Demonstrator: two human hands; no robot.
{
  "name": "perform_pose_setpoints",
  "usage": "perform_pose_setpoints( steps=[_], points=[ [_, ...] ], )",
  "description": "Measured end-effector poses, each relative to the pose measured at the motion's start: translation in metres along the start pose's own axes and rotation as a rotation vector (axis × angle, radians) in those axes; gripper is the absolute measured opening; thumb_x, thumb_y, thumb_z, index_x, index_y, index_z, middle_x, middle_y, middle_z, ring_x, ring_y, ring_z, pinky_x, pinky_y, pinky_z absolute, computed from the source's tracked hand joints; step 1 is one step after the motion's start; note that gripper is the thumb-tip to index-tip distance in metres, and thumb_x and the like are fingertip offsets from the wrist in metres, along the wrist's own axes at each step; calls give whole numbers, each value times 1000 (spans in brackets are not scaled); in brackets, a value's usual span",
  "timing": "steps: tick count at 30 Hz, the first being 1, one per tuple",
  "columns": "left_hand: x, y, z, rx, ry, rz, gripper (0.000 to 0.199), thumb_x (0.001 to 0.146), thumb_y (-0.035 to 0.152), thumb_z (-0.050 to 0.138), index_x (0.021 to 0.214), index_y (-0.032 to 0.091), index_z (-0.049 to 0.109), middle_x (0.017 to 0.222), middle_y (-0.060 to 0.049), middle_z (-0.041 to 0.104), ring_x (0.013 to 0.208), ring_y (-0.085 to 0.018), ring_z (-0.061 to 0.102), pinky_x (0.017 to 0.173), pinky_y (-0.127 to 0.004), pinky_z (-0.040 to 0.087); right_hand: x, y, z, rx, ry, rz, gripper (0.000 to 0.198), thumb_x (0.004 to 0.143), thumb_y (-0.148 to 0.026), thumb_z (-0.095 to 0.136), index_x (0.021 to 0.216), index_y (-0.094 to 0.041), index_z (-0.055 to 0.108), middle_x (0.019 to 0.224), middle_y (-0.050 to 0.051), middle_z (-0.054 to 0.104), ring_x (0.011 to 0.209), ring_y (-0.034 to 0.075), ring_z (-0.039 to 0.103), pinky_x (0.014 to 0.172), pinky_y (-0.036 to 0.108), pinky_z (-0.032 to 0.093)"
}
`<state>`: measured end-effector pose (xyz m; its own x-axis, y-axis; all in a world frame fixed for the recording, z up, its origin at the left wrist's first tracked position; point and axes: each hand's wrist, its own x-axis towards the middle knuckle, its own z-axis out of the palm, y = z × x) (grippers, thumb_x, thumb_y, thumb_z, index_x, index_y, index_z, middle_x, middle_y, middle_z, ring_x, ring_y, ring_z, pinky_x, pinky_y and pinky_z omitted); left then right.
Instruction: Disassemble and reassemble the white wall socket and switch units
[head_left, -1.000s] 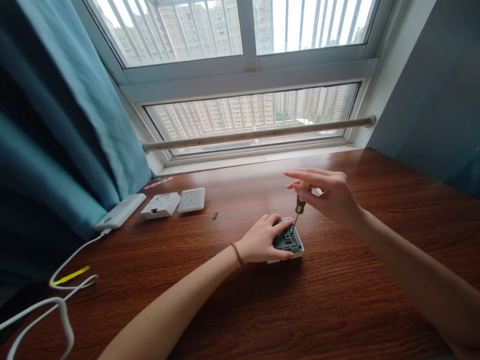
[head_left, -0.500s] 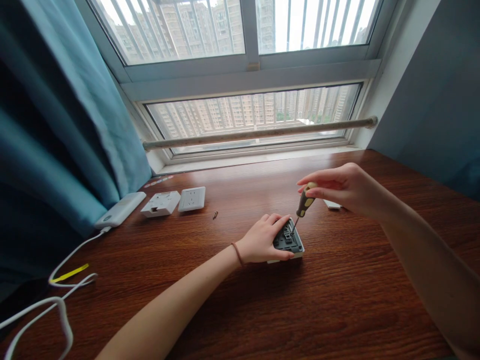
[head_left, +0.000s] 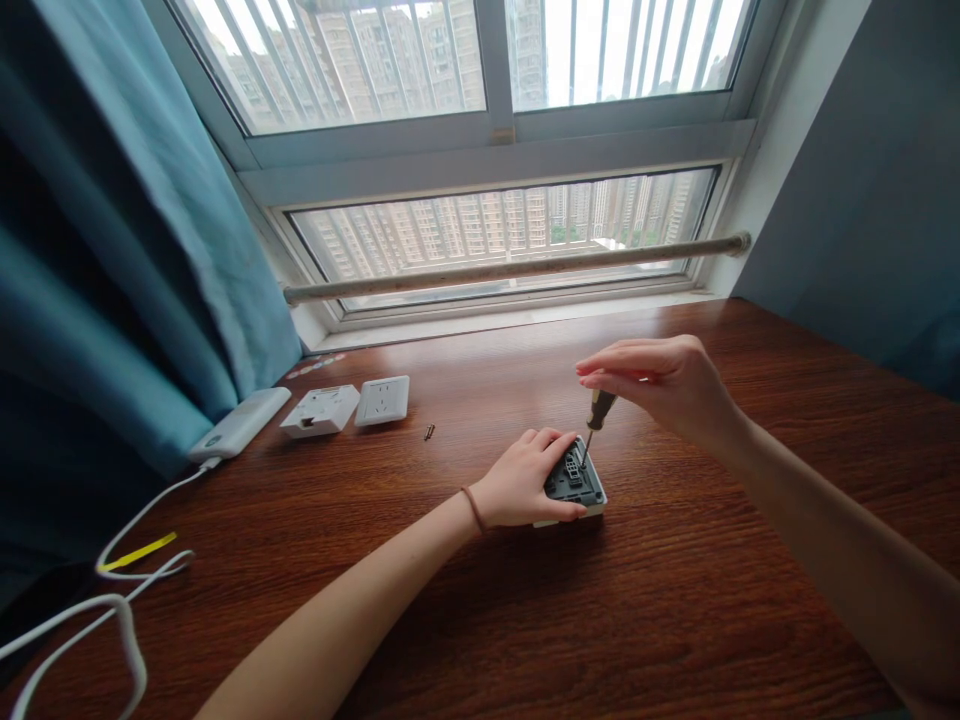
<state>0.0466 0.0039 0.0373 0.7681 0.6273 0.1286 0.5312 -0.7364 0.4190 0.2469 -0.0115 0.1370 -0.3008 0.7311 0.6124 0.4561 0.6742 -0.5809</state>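
Observation:
A wall socket [head_left: 589, 490] lies back side up on the table, its dark inner part facing me and a white edge below. My left hand [head_left: 525, 480] grips it from the left, thumb along the near side and fingers over the far side. In my right hand [head_left: 652, 378] is a screwdriver [head_left: 600, 408] with a dark and yellow handle, held from above. Its shaft points down, and the tip meets the socket's dark back near the right edge. The palm covers the top of the handle.
Left of the hands lie two small screws [head_left: 429, 432], a white socket panel [head_left: 382, 400], a white box [head_left: 320, 411] and a white power bank [head_left: 240, 424] with a white cable [head_left: 124, 600]. A yellow strip [head_left: 141, 551] rests by the cable. The window rail [head_left: 517, 269] spans behind the table.
My right hand has shifted left and over the top of the screwdriver, which now stands more upright. The left hand keeps its hold on the socket.

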Motion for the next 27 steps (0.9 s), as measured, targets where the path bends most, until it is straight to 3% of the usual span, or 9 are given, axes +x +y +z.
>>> perform_pose_setpoints(
  steps=[3,7,10,13,17,20,22,25,27],
  points=[
    [0,0,0,-1,-5,1,85,64,59,62,134,22,31,123,-9,44,110,-28,41,99,-40,34,2,-1,-7,-12,-79,37,24,84,-26,52,100,-18,67,94,7,70,82,18,65,68,28,54],
    [0,0,0,-3,-2,1,86,64,58,63,134,22,30,124,-9,44,110,-28,41,99,-40,34,5,1,-20,58,-242,-7,32,85,-21,46,115,-21,59,114,6,63,107,20,57,90,33,47],
    [0,-1,1,0,1,5,85,64,59,62,134,22,31,124,-9,44,110,-28,41,99,-40,34,4,5,-25,107,-286,-8,32,85,-23,47,116,-20,58,110,6,65,103,19,59,91,34,46],
    [0,-2,1,6,5,7,85,64,59,62,133,22,32,123,-9,44,109,-28,41,98,-40,35,4,8,-22,0,-201,34,29,80,-30,57,107,-20,64,90,3,70,81,17,65,75,29,52],
    [1,-2,1,8,7,8,84,63,60,62,133,22,33,122,-9,45,108,-28,42,97,-40,35,4,11,-11,-378,38,-17,23,73,-38,65,86,-19,69,70,2,66,59,14,58,60,28,48],
    [1,-1,1,11,6,8,84,64,60,62,133,22,32,122,-9,45,108,-28,42,97,-41,35,3,11,-3,-389,66,-141,20,78,-35,60,86,-18,68,79,4,66,65,14,59,62,27,48],
    [1,-1,1,13,5,10,84,64,59,62,133,21,32,123,-9,45,109,-28,41,98,-40,35,2,10,-1,-336,27,-205,24,83,-31,55,99,-16,64,92,7,65,75,15,61,67,26,49],
    [1,-1,1,16,4,11,84,64,60,61,133,21,32,123,-9,44,110,-28,41,99,-40,34,1,6,-2,-343,-86,-220,36,88,-24,44,121,-11,50,106,13,61,89,20,61,76,31,49],
    [1,-1,1,16,2,12,85,64,60,62,133,20,32,123,-10,44,110,-27,41,99,-40,34,0,5,-6,-335,-143,-210,38,90,-20,39,126,-10,46,111,14,60,97,21,59,82,33,47]
  ],
)
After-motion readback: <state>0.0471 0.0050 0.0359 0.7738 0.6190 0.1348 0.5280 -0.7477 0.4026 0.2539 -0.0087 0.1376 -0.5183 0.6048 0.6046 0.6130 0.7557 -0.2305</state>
